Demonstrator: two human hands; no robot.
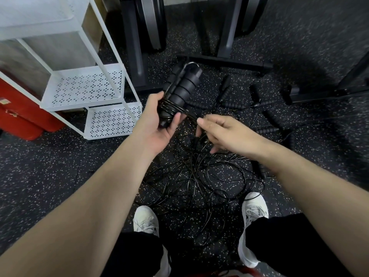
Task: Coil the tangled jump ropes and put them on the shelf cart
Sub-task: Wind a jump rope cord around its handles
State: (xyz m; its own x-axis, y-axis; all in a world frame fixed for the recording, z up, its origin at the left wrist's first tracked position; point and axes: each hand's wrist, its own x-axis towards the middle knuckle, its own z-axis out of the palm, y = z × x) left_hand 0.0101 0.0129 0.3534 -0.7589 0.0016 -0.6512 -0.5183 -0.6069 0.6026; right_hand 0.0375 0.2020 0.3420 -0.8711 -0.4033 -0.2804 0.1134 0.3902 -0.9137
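My left hand [157, 120] grips a pair of black ribbed jump-rope handles [183, 86] held together, with thin black cord wound several times around their lower end. My right hand [217, 130] pinches the free strand of that cord just to the right of the handles. Below both hands a tangle of black cords [199, 176] lies spread on the speckled floor. More black handles [233, 105] lie scattered behind it. The white shelf cart [87, 88] stands at the left, its perforated shelves bare.
Black gym machine frames [223, 60] stand behind the ropes. A red box [22, 114] sits on the floor left of the cart. My white shoes [253, 212] stand at either side of the tangle.
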